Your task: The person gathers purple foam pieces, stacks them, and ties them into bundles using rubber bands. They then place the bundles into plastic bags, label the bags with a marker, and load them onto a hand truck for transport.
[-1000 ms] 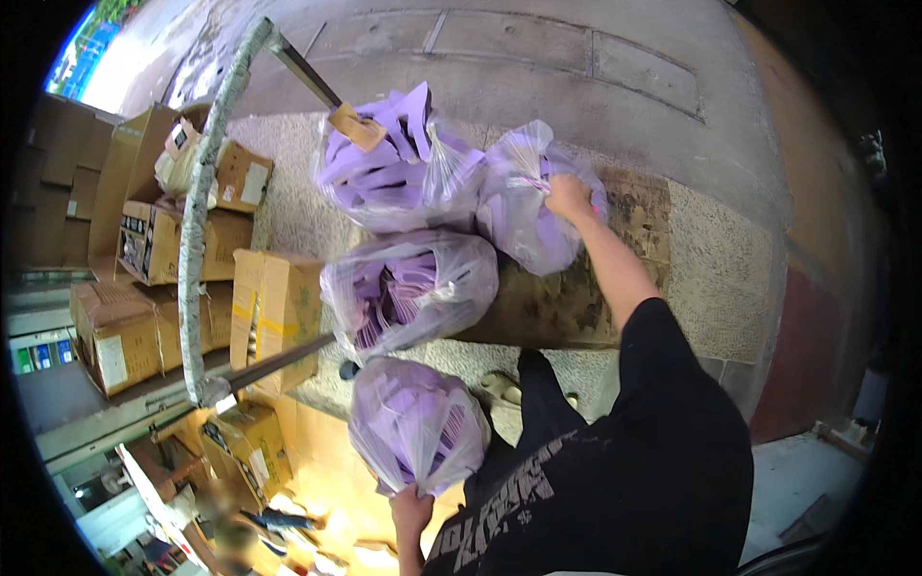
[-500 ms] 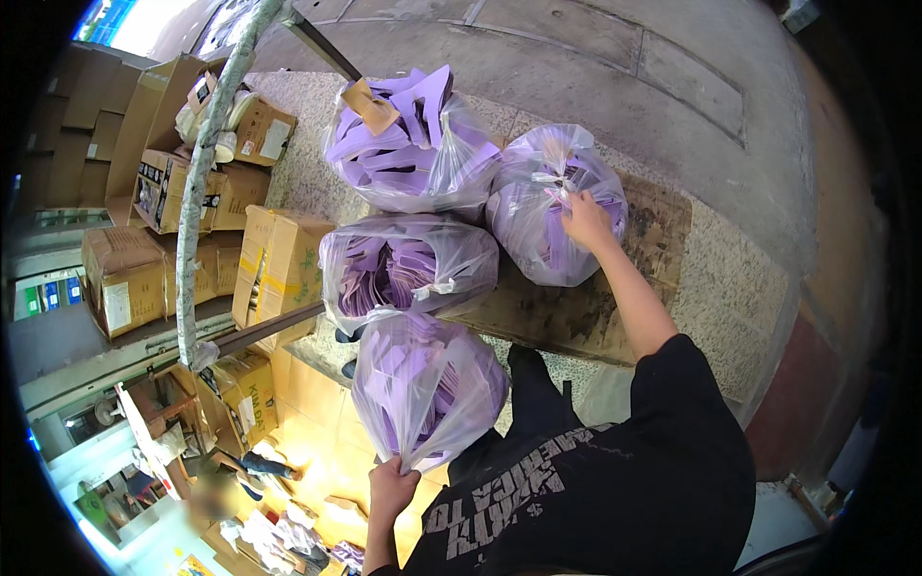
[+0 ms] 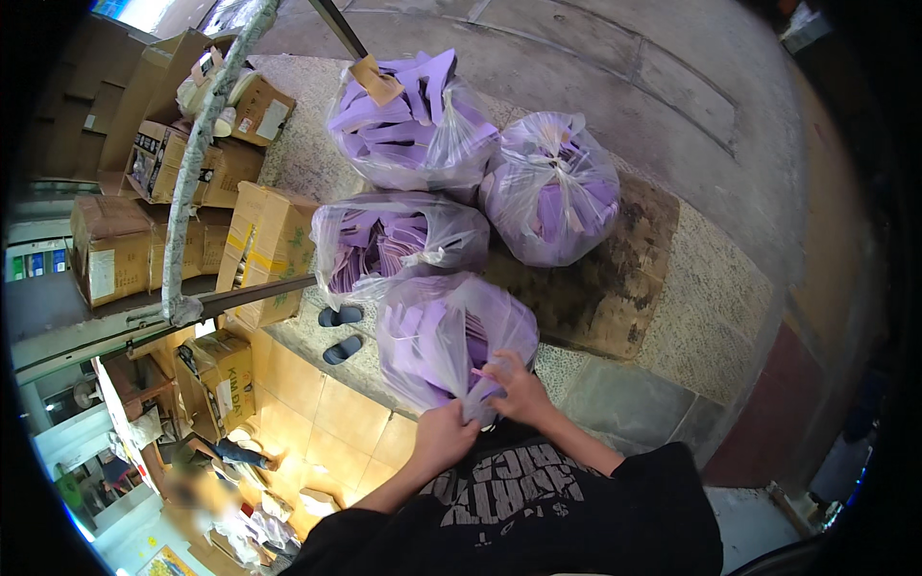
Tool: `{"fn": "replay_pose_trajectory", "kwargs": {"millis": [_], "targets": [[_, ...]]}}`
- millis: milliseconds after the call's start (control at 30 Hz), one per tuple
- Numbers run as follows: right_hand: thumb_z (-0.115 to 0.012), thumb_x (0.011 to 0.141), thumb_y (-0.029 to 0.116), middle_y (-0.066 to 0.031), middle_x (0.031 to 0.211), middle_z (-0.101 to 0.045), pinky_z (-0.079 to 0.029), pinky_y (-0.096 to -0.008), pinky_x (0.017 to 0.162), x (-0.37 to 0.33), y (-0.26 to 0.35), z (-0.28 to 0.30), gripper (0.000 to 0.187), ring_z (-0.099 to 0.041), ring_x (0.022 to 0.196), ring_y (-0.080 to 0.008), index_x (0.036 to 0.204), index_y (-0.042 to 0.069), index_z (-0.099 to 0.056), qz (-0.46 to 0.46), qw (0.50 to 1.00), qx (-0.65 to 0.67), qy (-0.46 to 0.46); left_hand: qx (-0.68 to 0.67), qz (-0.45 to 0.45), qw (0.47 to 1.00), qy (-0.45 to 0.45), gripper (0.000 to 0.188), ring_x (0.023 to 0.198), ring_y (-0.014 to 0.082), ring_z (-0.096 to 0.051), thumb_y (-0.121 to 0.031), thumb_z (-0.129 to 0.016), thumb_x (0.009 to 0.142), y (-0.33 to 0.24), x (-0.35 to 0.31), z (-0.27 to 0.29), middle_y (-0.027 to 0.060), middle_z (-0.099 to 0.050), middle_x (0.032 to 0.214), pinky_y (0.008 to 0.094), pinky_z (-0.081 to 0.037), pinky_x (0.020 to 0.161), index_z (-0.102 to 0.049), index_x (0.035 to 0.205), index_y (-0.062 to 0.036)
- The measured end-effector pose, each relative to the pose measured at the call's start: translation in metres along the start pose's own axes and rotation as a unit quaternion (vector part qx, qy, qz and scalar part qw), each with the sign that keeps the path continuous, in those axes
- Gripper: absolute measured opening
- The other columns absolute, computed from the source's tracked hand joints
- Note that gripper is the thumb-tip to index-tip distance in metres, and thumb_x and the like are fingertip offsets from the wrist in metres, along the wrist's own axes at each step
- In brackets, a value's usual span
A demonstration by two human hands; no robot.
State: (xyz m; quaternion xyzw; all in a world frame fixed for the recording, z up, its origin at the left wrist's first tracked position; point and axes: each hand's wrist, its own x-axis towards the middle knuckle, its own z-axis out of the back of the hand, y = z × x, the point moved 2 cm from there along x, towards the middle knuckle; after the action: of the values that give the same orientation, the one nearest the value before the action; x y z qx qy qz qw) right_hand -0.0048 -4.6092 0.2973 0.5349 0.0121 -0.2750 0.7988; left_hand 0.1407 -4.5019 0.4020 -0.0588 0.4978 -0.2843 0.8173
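The nearest clear plastic bag (image 3: 423, 336), filled with flat purple cut pieces, stands right in front of me. My left hand (image 3: 446, 438) is closed round its gathered mouth. Close by, my right hand (image 3: 521, 389) pinches the plastic at the same mouth, its fingertips partly hidden in the folds. Just beyond sits another bag of purple pieces (image 3: 399, 252) with its mouth loose. A knotted bag (image 3: 552, 197) stands to the far right, touched by neither hand. At the back, a fuller bag (image 3: 413, 130) has purple pieces sticking out and a brown scrap (image 3: 376, 81) on top.
A stained board (image 3: 615, 278) lies under the bags at right. Cardboard boxes (image 3: 269, 235) are stacked along the left, behind a worn metal post (image 3: 197, 158). Dark slippers (image 3: 342, 349) lie by the tiled floor (image 3: 351, 422). Another person (image 3: 197, 470) is at lower left.
My right hand has let go of the knotted bag and come back to the nearest bag's mouth, beside my left hand. That bag has shifted right, and the slippers now show fully.
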Motion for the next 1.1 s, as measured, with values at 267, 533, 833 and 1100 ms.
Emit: {"fn": "replay_pose_trajectory", "kwargs": {"millis": [267,533,833,1100], "targets": [[-0.084,0.075,0.015,-0.0076,0.117,-0.061,-0.055,-0.0438,0.069,-0.053,-0.062,0.080,0.028,-0.070,0.079,-0.0309,0.095,0.008,-0.066,-0.079,0.986,-0.004,-0.145,-0.039,-0.096,0.991,0.087,0.043,0.081,0.0462,-0.069,-0.041,-0.067,0.089,-0.072,0.022,-0.065,0.0258,-0.070,0.082,0.0533,-0.054,0.075,-0.067,0.094,0.0007],[-0.084,0.085,0.009,-0.0038,0.074,-0.059,-0.045,-0.0296,0.064,0.001,-0.102,0.157,0.029,-0.051,0.068,-0.0116,0.078,0.004,-0.057,-0.100,0.915,0.136,-0.365,-0.342,-0.006,0.928,0.149,0.030,0.085,0.0207,-0.071,-0.026,-0.069,0.097,-0.142,0.080,-0.147,0.0097,-0.071,0.093,0.0339,-0.054,0.073,-0.065,0.114,-0.0021],[-0.067,0.092,0.013,-0.0180,0.114,-0.065,-0.053,-0.0445,0.088,-0.007,-0.239,0.213,0.021,-0.066,0.102,-0.0394,0.111,0.003,-0.067,-0.303,0.902,-0.194,-0.240,-0.335,-0.040,0.924,0.179,0.033,0.069,0.0151,-0.064,-0.032,-0.070,0.092,-0.214,0.225,-0.247,0.0075,-0.068,0.076,0.0349,-0.050,0.064,-0.069,0.089,0.0001],[-0.070,0.090,0.015,-0.0178,0.125,-0.064,-0.051,-0.0420,0.098,-0.103,-0.250,0.195,0.036,-0.063,0.115,-0.0383,0.124,0.004,-0.066,-0.212,0.910,-0.032,-0.355,-0.570,0.092,0.772,0.266,0.036,0.106,0.0199,-0.062,-0.001,-0.057,0.082,-0.223,0.246,-0.284,0.0105,-0.064,0.117,0.0369,-0.052,0.086,-0.059,0.117,-0.0037]]}}
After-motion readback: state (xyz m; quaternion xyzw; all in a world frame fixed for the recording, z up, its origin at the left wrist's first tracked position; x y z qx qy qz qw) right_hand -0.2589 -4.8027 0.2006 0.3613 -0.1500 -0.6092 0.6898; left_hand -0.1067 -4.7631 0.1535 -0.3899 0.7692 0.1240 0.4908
